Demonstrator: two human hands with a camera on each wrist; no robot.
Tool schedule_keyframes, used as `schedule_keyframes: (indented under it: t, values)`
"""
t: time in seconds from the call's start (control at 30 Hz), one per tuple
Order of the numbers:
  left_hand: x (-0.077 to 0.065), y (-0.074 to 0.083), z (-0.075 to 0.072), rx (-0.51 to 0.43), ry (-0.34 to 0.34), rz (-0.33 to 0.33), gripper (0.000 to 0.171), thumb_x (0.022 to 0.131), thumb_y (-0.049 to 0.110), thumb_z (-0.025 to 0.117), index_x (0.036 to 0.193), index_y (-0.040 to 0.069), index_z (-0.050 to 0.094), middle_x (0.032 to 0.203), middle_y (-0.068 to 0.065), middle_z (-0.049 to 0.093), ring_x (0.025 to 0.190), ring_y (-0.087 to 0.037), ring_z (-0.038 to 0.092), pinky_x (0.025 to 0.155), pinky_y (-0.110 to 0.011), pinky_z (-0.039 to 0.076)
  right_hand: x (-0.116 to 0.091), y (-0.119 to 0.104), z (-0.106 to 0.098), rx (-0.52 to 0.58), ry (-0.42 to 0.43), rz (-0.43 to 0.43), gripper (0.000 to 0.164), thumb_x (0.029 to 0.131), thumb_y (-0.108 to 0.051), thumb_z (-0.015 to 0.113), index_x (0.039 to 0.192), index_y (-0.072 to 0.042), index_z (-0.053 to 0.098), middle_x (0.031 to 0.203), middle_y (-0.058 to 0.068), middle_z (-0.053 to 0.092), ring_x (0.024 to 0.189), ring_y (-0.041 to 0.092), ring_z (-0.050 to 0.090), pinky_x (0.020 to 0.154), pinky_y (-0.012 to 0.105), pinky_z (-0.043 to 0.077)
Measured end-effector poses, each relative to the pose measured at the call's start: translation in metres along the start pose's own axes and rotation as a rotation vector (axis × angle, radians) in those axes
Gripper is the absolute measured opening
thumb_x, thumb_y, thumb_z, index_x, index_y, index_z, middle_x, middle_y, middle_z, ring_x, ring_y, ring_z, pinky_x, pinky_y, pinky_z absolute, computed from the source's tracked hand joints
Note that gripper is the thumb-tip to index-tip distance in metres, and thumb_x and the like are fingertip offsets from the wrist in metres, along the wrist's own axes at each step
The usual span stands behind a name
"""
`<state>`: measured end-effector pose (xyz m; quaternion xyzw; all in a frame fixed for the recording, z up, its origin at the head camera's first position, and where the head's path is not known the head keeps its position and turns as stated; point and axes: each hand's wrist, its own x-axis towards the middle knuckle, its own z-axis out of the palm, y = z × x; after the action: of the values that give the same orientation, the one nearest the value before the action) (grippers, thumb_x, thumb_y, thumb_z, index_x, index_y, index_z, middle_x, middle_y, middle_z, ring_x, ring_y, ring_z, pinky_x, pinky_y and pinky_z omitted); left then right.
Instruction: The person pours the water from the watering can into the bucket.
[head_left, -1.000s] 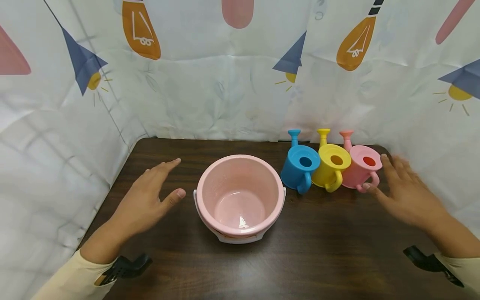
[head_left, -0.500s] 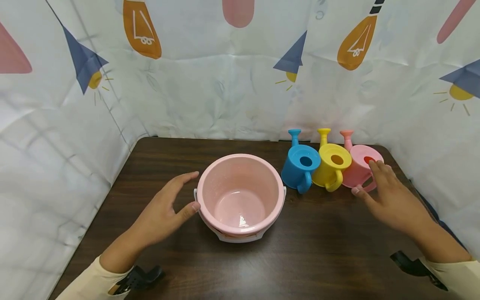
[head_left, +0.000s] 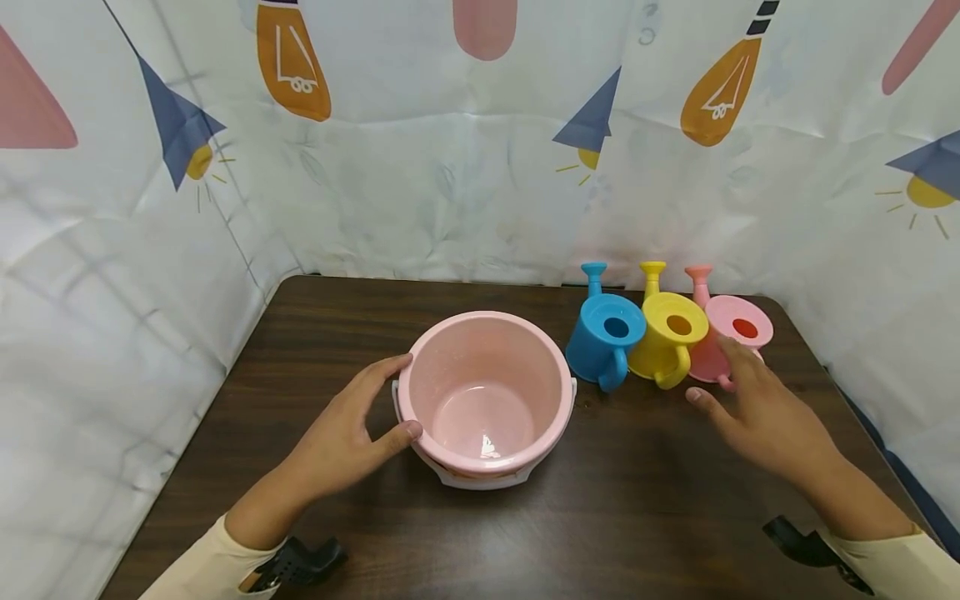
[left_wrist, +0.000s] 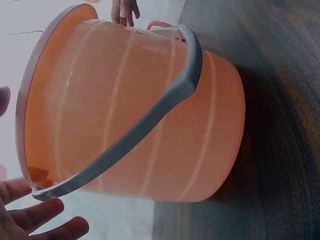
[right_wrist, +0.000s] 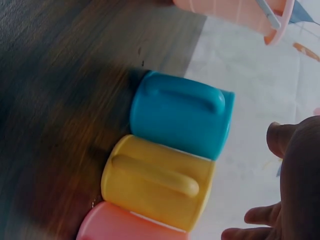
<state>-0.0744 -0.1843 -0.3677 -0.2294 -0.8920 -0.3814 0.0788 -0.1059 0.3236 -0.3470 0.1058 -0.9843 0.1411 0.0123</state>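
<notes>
A pink bucket [head_left: 487,320] stands upright mid-table, its handle [left_wrist: 145,122] hanging down along the side. My left hand [head_left: 330,446] is at the bucket's left rim, thumb and forefinger spread and fairly straight, fingertips right at the edge. Three toy watering cans stand in a row at the back right: blue [head_left: 591,346], yellow [head_left: 651,354] and pink [head_left: 707,354]. My right hand [head_left: 772,429] hovers with extended fingers before the pink can, overlapping its handle in the head view. In the right wrist view, a gap shows between these fingers and the cans.
The dark wooden table [head_left: 600,525] runs up to a white patterned sheet [head_left: 420,183] at the back and sides. Each watering can's spout points toward the back sheet. A black wrist mount [head_left: 300,560] sits at the left cuff.
My left hand has moved right, from apart from the bucket to its rim. My right hand has come leftward and nearer, from beside the pink watering can to in front of it.
</notes>
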Motion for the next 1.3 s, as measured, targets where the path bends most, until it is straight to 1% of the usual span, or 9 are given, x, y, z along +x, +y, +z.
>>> schedule_keyframes:
  t: [0.23, 0.4, 0.47, 0.53, 0.77, 0.9, 1.07, 1.3]
  values:
    - [-0.001, 0.002, 0.002, -0.004, -0.013, -0.049, 0.080, 0.089, 0.038, 0.078, 0.156, 0.015, 0.040, 0.154, -0.006, 0.046, 0.141, -0.028, 0.043, 0.109, -0.058, 0.036, -0.001, -0.006, 0.005, 0.031, 0.014, -0.014, 0.092, 0.099, -0.055, 0.060, 0.162, -0.001, 0.019, 0.159, 0.031, 0.029, 0.135, 0.058, 0.037, 0.095, 0.078, 0.034]
    - [0.000, 0.002, 0.003, -0.039, -0.014, -0.054, 0.080, 0.089, 0.036, 0.077, 0.156, 0.015, 0.039, 0.152, -0.007, 0.048, 0.127, -0.026, 0.055, 0.101, -0.057, 0.044, 0.000, -0.008, 0.010, 0.071, 0.014, -0.033, 0.086, 0.100, -0.052, 0.061, 0.156, 0.004, 0.029, 0.153, 0.031, 0.037, 0.133, 0.056, 0.041, 0.095, 0.076, 0.036]
    - [0.000, 0.001, 0.003, -0.054, -0.011, -0.051, 0.079, 0.090, 0.034, 0.077, 0.156, 0.015, 0.039, 0.151, -0.007, 0.049, 0.121, -0.025, 0.058, 0.098, -0.057, 0.046, 0.001, -0.010, 0.012, 0.089, 0.016, -0.040, 0.083, 0.100, -0.050, 0.061, 0.154, 0.005, 0.032, 0.151, 0.031, 0.039, 0.132, 0.055, 0.043, 0.095, 0.075, 0.037]
    - [0.001, 0.000, 0.003, -0.062, -0.008, -0.049, 0.078, 0.090, 0.033, 0.077, 0.156, 0.014, 0.039, 0.150, -0.007, 0.050, 0.120, -0.025, 0.059, 0.097, -0.057, 0.046, 0.002, -0.011, 0.016, 0.111, 0.024, -0.053, 0.079, 0.101, -0.047, 0.062, 0.153, 0.006, 0.034, 0.149, 0.030, 0.042, 0.130, 0.053, 0.045, 0.096, 0.074, 0.037]
    - [0.003, 0.000, 0.003, -0.069, 0.001, -0.066, 0.071, 0.093, 0.032, 0.075, 0.153, 0.013, 0.042, 0.145, -0.009, 0.054, 0.115, -0.027, 0.062, 0.095, -0.057, 0.048, 0.005, -0.015, 0.028, 0.156, 0.017, -0.038, 0.075, 0.102, -0.045, 0.061, 0.152, 0.005, 0.036, 0.144, 0.029, 0.046, 0.127, 0.051, 0.050, 0.097, 0.071, 0.040]
    - [0.004, 0.001, 0.005, -0.078, 0.008, -0.069, 0.071, 0.093, 0.031, 0.075, 0.152, 0.012, 0.042, 0.137, -0.007, 0.059, 0.109, -0.023, 0.064, 0.093, -0.054, 0.049, 0.006, -0.019, 0.034, 0.185, 0.023, -0.032, 0.073, 0.103, -0.044, 0.060, 0.152, 0.005, 0.037, 0.143, 0.028, 0.046, 0.124, 0.050, 0.051, 0.095, 0.070, 0.043]
    - [0.005, 0.002, 0.007, -0.101, 0.019, -0.061, 0.072, 0.092, 0.028, 0.076, 0.153, 0.011, 0.043, 0.132, -0.006, 0.061, 0.102, -0.019, 0.065, 0.091, -0.051, 0.049, 0.008, -0.023, 0.040, 0.227, 0.045, -0.039, 0.069, 0.104, -0.041, 0.058, 0.151, 0.005, 0.038, 0.138, 0.027, 0.050, 0.117, 0.047, 0.057, 0.090, 0.065, 0.049]
    - [0.004, 0.002, 0.009, -0.080, 0.024, -0.060, 0.072, 0.091, 0.029, 0.076, 0.154, 0.013, 0.044, 0.129, -0.005, 0.061, 0.099, -0.018, 0.063, 0.090, -0.049, 0.049, 0.012, -0.029, 0.050, 0.276, 0.037, 0.002, 0.067, 0.105, -0.043, 0.057, 0.150, 0.002, 0.040, 0.138, 0.027, 0.051, 0.120, 0.047, 0.058, 0.088, 0.062, 0.052]
